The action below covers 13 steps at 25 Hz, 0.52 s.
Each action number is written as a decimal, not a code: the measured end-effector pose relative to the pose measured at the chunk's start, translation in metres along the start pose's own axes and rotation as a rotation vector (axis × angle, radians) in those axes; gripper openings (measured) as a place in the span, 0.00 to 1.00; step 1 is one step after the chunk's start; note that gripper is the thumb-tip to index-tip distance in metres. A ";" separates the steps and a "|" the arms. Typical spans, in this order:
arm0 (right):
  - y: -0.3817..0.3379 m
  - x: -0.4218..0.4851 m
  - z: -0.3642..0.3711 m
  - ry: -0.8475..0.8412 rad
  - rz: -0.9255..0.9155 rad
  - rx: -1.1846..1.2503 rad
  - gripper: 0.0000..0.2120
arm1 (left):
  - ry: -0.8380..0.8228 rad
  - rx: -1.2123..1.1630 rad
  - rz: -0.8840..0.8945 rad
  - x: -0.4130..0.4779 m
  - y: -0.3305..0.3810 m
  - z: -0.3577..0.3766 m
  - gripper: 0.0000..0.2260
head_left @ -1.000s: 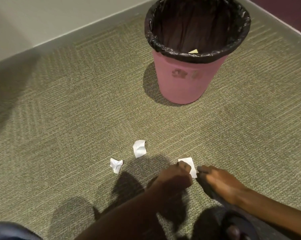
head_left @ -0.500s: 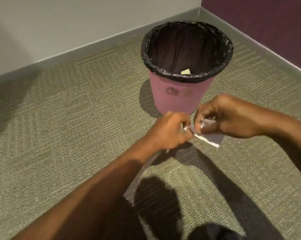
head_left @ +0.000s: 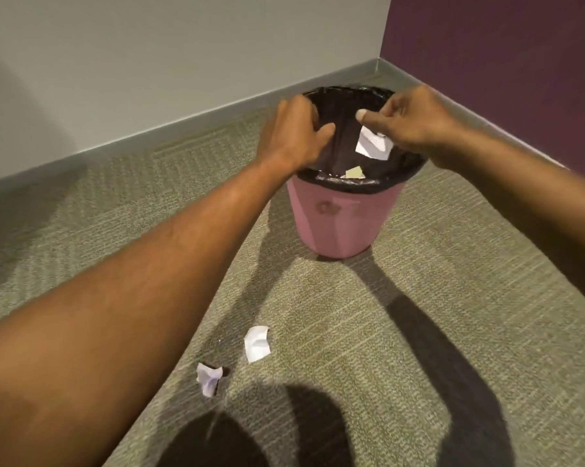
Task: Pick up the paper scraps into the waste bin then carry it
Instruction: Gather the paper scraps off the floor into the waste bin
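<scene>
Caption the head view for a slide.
Both hands over the pink, black-lined waste bin; right hand releasing a white paper scrap.

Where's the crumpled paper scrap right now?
On the carpet, lower left of centre, the crumpled scrap lies beside the flatter scrap, below the left forearm.

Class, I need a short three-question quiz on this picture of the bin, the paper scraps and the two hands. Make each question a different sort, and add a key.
1. True or false: the white scrap below the right hand is over the open bin.
2. How many white scraps lie on the carpet?
3. Multiple choice: the bin's liner is A) black, B) white, C) blue.

Key
1. True; it is over the mouth, and the left hand is over the rim too.
2. Two: a flat scrap and a crumpled scrap.
3. A.
</scene>
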State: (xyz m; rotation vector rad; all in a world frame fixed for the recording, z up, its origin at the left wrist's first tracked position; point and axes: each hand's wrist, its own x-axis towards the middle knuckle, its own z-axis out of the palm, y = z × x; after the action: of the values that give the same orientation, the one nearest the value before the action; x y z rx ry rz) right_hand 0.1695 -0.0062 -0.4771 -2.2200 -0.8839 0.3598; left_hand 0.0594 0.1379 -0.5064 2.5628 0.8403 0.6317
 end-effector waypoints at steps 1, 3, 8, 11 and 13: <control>0.000 0.005 0.002 -0.084 0.045 -0.029 0.30 | -0.007 0.032 0.021 -0.001 -0.003 0.000 0.12; 0.000 0.005 0.005 -0.200 0.095 -0.087 0.35 | 0.062 0.064 0.049 -0.012 -0.013 -0.004 0.16; -0.008 -0.033 0.034 0.111 -0.370 -0.078 0.15 | 0.157 0.064 -0.242 -0.114 -0.095 0.007 0.14; 0.000 -0.083 0.098 -0.287 -0.546 -0.038 0.06 | -0.326 0.226 -0.442 -0.209 -0.162 0.027 0.24; 0.025 -0.114 0.156 -0.605 -0.574 -0.197 0.12 | -0.631 0.280 -0.519 -0.262 -0.185 0.033 0.34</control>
State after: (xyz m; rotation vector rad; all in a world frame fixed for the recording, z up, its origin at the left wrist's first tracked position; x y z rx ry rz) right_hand 0.0240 -0.0168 -0.6060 -1.9207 -1.8869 0.6989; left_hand -0.1974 0.1070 -0.6980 2.3708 1.3286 -0.4530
